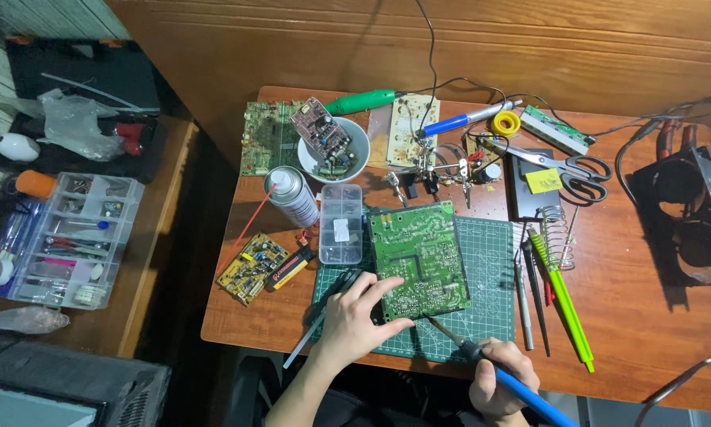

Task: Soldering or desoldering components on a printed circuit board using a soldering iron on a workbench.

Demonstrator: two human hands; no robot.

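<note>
A large green circuit board (419, 257) lies solder side up on a green cutting mat (490, 277). My left hand (355, 316) rests on the board's near left corner, fingers spread over the edge, with a thin grey tool (304, 344) under it. My right hand (498, 383) grips a blue-handled soldering iron (521, 391); its tip (431, 320) touches the board's near edge.
A spray can (292, 194), a clear parts box (341, 223), a small yellow board (253, 267), a white bowl (347, 162), scissors (565, 166), a coil iron stand (557, 233), tweezers and a green pen (565, 308) crowd the wooden table. A plastic organiser (75, 237) sits left.
</note>
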